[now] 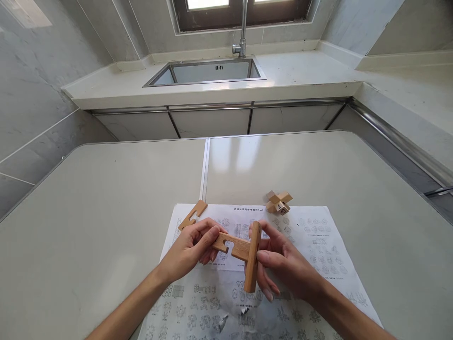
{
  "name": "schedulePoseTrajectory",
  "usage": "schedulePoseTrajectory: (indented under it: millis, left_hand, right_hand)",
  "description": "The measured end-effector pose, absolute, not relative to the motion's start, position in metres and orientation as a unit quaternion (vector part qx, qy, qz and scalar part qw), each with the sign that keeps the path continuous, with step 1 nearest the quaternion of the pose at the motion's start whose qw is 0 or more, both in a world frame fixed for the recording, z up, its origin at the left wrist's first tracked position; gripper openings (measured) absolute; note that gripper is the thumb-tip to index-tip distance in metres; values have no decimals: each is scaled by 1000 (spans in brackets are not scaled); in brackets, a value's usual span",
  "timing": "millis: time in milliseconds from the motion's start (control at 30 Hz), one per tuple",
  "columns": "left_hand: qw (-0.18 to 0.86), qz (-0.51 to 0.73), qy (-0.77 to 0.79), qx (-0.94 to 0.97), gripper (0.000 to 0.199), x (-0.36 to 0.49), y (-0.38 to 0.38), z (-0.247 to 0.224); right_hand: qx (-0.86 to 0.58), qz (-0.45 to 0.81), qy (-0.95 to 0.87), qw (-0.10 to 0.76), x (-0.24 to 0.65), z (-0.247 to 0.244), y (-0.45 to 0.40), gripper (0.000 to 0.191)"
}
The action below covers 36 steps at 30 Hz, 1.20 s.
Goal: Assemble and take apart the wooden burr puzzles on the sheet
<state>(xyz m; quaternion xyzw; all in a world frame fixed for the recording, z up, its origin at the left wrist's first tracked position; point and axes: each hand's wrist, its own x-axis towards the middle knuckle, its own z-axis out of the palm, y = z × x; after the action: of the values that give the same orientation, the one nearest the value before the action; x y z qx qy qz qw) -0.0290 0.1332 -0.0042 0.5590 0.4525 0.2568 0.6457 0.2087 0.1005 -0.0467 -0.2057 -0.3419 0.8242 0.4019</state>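
My left hand [201, 241] pinches the left end of a flat wooden puzzle piece [241, 248] with a rounded notch cut in its lower edge. The right end of that piece meets a thicker wooden bar [252, 257], which stands crosswise to it and tilts slightly. Whether the flat piece passes into a slot in the bar is hidden. My right hand [279, 259] grips the bar between thumb and fingers. Just beyond my left hand lies another notched wooden piece [193, 215], partly on the printed sheet.
A printed instruction sheet [297, 311] with small puzzle drawings and a torn spot lies under my hands. An assembled wooden puzzle [279, 203] sits at its top edge. The pale table [88, 212] faces a counter with a sink [212, 71] and faucet [242, 47].
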Motion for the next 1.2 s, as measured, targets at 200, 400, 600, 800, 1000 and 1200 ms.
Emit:
schedulePoseTrajectory:
  millis: [200,400,600,800,1000,1200]
  left_hand:
    - [649,258,452,555,43,-28,133,-3]
    - [649,255,454,555,43,-28,133,-2]
    - [647,255,460,553,44,-28,134,-2]
    - [650,251,458,552,41,-29,134,-3]
    - [643,249,462,559,41,-29,134,-3]
    - [640,245,464,561,41,-29,133,-2]
  right_hand:
    - [-207,820,-351,402,209,-44,100,32]
    - [-215,818,-351,401,209,-42,100,35]
    - [-239,812,-354,397,209,-42,99,38]
    - [-256,807,-357,396,210,-42,99,36]
    - [-271,800,-358,398,210,-46,99,37]
    - [-274,803,-356,391,211,-49,99,36]
